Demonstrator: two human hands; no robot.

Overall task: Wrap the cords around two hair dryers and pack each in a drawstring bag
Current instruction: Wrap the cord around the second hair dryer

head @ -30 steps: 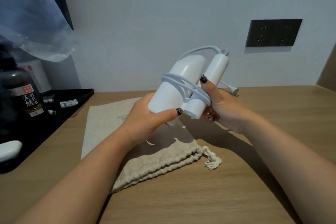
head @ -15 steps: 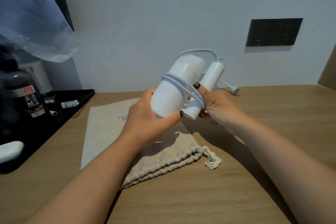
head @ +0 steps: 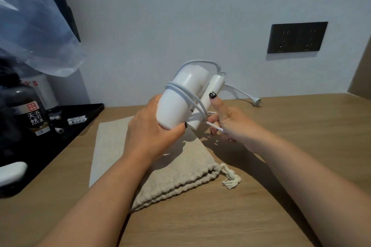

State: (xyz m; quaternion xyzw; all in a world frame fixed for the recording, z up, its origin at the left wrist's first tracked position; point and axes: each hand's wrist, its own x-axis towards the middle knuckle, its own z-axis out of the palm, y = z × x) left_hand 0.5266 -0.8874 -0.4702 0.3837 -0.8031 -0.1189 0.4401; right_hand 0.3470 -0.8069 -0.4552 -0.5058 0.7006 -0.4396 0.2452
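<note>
Left hand (head: 152,132) fingers grip white hair dryer (head: 178,102) body; right hand (head: 230,124) fingers pinch cord (head: 213,126), above drawstring bag (head: 180,170) on worktop (head: 281,166).

**Readable text: one bottle label**

The dark bottle (head: 32,110) at the left bears a label with large white characters 天然 and smaller 苏打水 beside them, under a red seal too small to read. Print on the sachets (head: 77,120) in the black tray (head: 94,109) is illegible.
</note>
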